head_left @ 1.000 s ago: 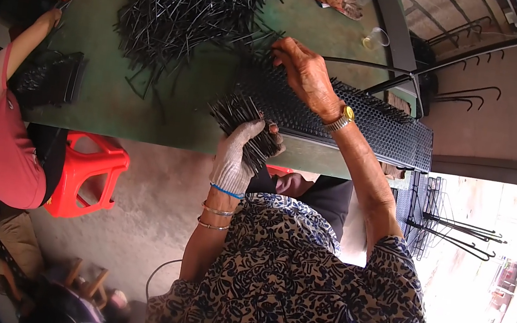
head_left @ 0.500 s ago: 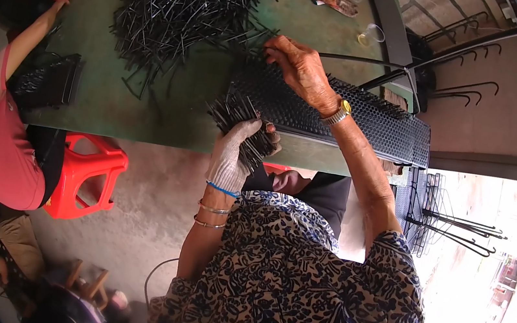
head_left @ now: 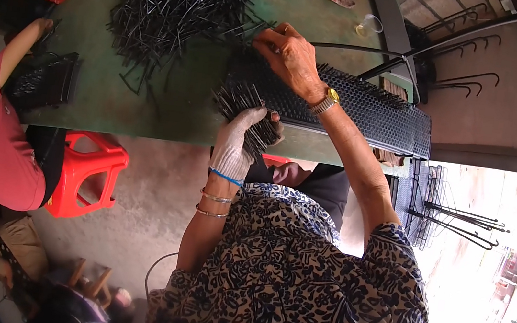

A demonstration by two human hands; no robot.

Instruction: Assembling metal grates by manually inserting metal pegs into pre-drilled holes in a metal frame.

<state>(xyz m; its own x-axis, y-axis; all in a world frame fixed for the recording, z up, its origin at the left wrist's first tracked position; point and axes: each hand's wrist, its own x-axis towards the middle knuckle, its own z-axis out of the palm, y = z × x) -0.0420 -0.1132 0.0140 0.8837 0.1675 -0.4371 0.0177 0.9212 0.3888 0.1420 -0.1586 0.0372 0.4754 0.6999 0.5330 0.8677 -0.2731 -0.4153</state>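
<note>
My left hand (head_left: 236,135), in a white knit glove, is closed round a bundle of thin black sticks (head_left: 235,103) at the table's near edge. The sticks fan out past the fingers. My bare right hand (head_left: 296,65) is over the far left end of a long black perforated tray (head_left: 362,116). Its thumb and fingers are pinched together; what they hold, if anything, is too small to make out. Short black ends stand up in a row along the tray's far side. A big loose pile of the same black sticks (head_left: 183,11) lies beyond my left hand.
A co-worker's arm (head_left: 14,54) reaches over the green table (head_left: 173,111) at left, near a black tray (head_left: 44,81). Clear plastic cups (head_left: 369,26) stand far right. A black metal frame with hooks (head_left: 471,85) rises at right. A red stool (head_left: 88,172) stands at left.
My right hand has shifted slightly left and away from me along the tray. The co-worker's hand has drawn back from the red bag toward the near side. My left hand keeps its bundle.
</note>
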